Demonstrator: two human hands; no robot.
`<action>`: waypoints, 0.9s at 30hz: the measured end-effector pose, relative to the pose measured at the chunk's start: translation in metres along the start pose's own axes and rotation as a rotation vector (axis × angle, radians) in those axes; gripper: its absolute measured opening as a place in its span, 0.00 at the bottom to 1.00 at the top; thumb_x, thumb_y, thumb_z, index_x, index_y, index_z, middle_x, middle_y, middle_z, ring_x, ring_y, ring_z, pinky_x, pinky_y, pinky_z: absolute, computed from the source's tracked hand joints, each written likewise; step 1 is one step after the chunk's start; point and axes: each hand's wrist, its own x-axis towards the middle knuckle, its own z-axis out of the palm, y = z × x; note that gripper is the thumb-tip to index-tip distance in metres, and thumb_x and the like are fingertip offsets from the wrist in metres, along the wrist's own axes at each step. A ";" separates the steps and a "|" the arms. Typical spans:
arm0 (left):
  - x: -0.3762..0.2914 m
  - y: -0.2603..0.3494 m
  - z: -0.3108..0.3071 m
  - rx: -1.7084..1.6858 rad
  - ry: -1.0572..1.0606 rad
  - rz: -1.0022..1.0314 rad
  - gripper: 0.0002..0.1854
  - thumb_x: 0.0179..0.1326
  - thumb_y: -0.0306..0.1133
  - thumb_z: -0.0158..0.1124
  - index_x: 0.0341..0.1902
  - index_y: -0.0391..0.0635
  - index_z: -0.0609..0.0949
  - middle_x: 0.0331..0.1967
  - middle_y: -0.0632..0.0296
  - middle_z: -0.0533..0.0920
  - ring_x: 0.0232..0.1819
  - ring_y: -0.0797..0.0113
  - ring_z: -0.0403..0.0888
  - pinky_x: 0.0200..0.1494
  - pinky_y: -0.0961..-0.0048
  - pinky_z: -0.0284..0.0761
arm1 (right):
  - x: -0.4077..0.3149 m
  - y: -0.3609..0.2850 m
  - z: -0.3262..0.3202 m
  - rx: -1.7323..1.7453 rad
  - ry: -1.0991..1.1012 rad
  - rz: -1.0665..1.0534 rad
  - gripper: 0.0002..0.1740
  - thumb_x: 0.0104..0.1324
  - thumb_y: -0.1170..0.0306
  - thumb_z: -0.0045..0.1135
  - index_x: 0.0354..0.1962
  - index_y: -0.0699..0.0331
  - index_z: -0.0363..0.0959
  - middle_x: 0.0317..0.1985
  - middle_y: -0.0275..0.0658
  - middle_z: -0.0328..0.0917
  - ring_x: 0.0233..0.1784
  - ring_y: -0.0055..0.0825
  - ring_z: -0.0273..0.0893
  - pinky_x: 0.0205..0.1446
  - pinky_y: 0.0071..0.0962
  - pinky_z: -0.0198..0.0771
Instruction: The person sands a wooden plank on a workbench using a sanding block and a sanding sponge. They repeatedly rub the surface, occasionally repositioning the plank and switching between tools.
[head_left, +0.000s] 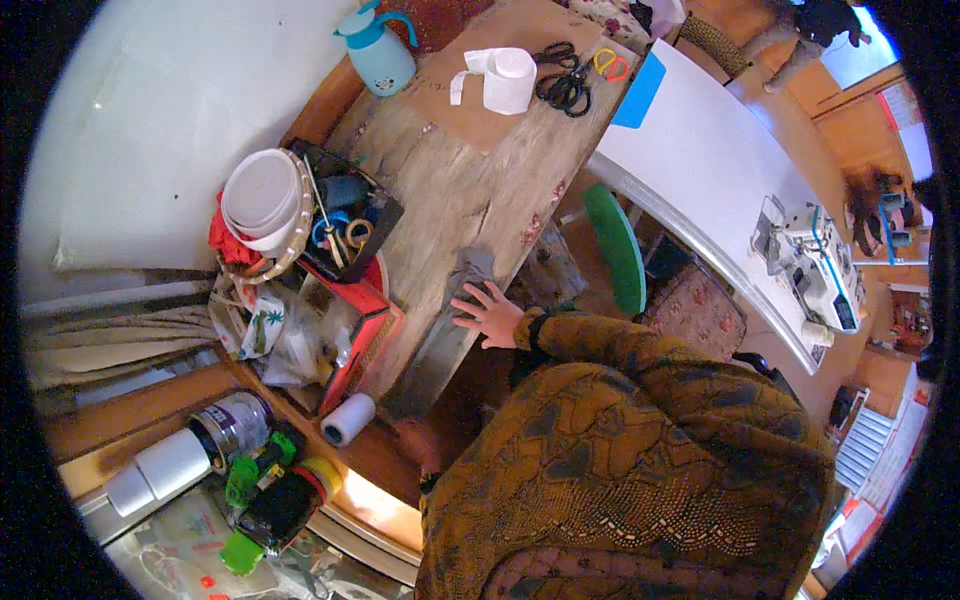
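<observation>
My right hand (495, 319) lies palm down with its fingers spread on a long grey piece of cloth (431, 356). The cloth runs along the front edge of a table with a wood-grain cover (420, 195), and its far end is crumpled. Close to the cloth's near end is my left hand (418, 442), blurred and partly dark. Its fingers cannot be made out, nor whether they grip the cloth. A white roll (349, 420) lies beside that end, near a red-edged box (360, 341).
A blue jug (379, 56), a paper roll (510, 79), black scissors (566, 82) and yellow-orange-handled scissors (611, 64) stand or lie at the far end. A tool tray (352, 217) adjoins a basket (300, 247). Rightward are a sewing machine (814, 255) on a white table (697, 135) and a person (821, 26).
</observation>
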 end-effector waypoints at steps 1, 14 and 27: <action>0.000 0.006 0.000 0.011 -0.009 0.021 0.14 0.60 0.34 0.59 0.47 0.40 0.79 0.51 0.48 0.78 0.47 0.49 0.78 0.50 0.57 0.76 | 0.000 0.009 -0.001 -0.005 0.002 0.013 0.52 0.50 0.42 0.69 0.71 0.40 0.58 0.79 0.34 0.39 0.81 0.52 0.31 0.75 0.69 0.38; -0.047 0.196 -0.058 -0.233 0.015 0.520 0.20 0.63 0.36 0.58 0.60 0.56 0.76 0.60 0.58 0.75 0.49 0.47 0.80 0.45 0.53 0.79 | -0.047 0.227 -0.051 -0.077 0.014 0.165 0.43 0.58 0.40 0.58 0.69 0.37 0.59 0.78 0.32 0.45 0.80 0.50 0.37 0.73 0.70 0.41; -0.105 0.147 -0.051 -0.396 0.087 0.380 0.16 0.61 0.34 0.63 0.53 0.58 0.81 0.46 0.57 0.81 0.44 0.48 0.81 0.43 0.57 0.78 | -0.037 0.315 -0.092 0.122 -0.048 0.486 0.39 0.59 0.43 0.60 0.64 0.48 0.63 0.80 0.30 0.38 0.81 0.53 0.32 0.72 0.77 0.37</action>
